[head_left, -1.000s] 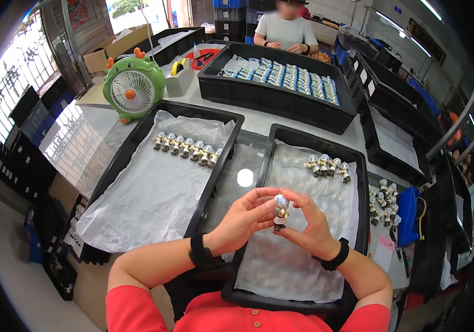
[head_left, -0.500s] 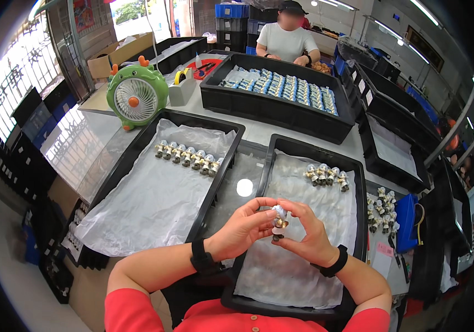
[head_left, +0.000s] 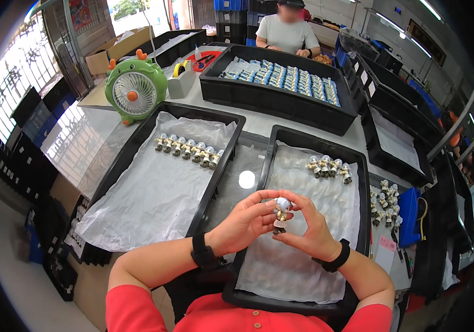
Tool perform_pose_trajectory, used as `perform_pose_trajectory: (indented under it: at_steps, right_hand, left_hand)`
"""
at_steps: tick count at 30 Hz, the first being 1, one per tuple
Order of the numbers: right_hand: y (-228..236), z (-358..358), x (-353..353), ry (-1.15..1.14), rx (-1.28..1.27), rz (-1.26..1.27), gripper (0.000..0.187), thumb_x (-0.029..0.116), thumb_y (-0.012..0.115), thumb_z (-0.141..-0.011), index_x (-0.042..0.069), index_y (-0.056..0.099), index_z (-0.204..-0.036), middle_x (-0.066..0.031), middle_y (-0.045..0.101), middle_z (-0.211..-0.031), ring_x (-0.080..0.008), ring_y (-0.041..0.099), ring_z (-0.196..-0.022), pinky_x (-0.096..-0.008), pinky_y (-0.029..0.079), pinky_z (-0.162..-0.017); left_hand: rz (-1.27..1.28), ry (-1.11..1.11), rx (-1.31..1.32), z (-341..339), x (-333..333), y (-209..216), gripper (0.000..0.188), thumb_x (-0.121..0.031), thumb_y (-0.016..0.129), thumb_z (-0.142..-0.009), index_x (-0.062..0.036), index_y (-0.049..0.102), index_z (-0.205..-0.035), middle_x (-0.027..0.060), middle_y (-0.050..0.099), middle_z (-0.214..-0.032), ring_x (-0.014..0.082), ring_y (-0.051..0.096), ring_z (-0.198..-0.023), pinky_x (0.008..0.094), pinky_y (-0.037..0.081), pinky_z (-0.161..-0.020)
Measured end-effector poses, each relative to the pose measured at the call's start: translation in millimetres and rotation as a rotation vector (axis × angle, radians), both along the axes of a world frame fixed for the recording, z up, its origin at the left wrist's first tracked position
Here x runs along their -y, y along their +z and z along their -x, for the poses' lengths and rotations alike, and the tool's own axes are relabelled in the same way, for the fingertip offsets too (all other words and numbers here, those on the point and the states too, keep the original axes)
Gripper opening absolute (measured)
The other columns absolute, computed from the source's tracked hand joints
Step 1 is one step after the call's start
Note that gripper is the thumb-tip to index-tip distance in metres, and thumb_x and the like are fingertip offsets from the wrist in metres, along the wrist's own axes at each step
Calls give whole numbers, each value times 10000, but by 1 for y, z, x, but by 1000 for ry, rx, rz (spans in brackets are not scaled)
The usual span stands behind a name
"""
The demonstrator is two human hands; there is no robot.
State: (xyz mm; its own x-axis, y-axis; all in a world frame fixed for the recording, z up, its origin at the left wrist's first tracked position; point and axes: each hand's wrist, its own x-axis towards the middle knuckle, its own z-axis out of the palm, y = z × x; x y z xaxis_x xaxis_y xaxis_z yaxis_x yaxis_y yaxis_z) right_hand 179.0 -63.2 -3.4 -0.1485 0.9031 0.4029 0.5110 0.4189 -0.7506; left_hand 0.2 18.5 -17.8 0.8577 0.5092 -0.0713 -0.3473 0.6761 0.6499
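Observation:
A small figurine [head_left: 281, 214] with pale blue-white hair, a gold and white body and dark feet is held upright between my two hands. My left hand [head_left: 247, 219] pinches its head side with thumb and fingers. Around its other side curls my right hand [head_left: 314, 232], the index finger at the head and the thumb by the feet. Both hands are above the right black tray [head_left: 273, 166], lined with white sheeting [head_left: 298, 265]. Several like figurines [head_left: 328, 166] lie at that tray's far end. In the left black tray [head_left: 116, 182], a row of similar figurines [head_left: 187, 149] lies on the sheeting.
A green fan [head_left: 135, 91] and a tape dispenser [head_left: 181, 77] stand at the back left. Beyond the trays, a large black bin [head_left: 281, 113] holds rows of blue figures; a person [head_left: 288, 33] is behind it. Loose figurines [head_left: 384, 205] lie right, beside a blue container [head_left: 410, 216].
The figurine has turned in my fingers, so its face and front show more. My hands stay in nearly the same place, and the view has shifted slightly.

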Motion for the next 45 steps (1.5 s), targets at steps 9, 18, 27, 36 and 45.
perform_pose_trajectory:
  at_steps: [9, 18, 27, 36, 45]
  right_hand:
    - [-2, -5, -3, -45, 14, 22, 769, 100, 797, -655, 93, 433, -1333, -82, 513, -1295, -245, 508, -1149, -358, 434, -920]
    - [-4, -9, -5, -103, -51, 73, 785, 111, 793, -670, 91, 400, -1349, -50, 504, -1336, -167, 504, -1176, -311, 408, -908]
    - [-6, -8, -6, -85, -141, 96, 741, 145, 799, -679, 104, 437, -1324, -50, 517, -1318, -180, 524, -1154, -325, 428, -906]
    - [-5, -2, 0, -82, 70, 12, 769, 119, 794, -664, 81, 425, -1338, -96, 516, -1293, -224, 504, -1173, -352, 413, -951]
    - [-8, -6, -1, -103, -50, 32, 802, 132, 803, -661, 88, 390, -1348, -80, 518, -1300, -199, 516, -1161, -338, 415, -915]
  left_hand:
    - [87, 66, -17, -2, 0, -1, 326, -161, 484, -960, -51, 423, -1261, 102, 534, -1213, 237, 552, -1122, 378, 458, -921]
    - [-118, 260, -145, 1, 4, -3, 228, -123, 564, -934, -54, 521, -1146, 61, 604, -1021, 159, 596, -994, 295, 466, -875]
    - [-181, 275, -195, 2, 5, 0, 218, -148, 573, -936, -67, 540, -1136, 50, 602, -1040, 136, 587, -998, 275, 466, -850]
    - [-272, 204, -183, 0, 8, 3, 387, -125, 603, -913, -63, 446, -1261, 68, 493, -1193, 155, 545, -1078, 290, 456, -906]
    - [-188, 178, -133, -2, 6, 4, 368, -158, 580, -932, -50, 453, -1260, 89, 555, -1190, 161, 550, -1102, 315, 459, -937]
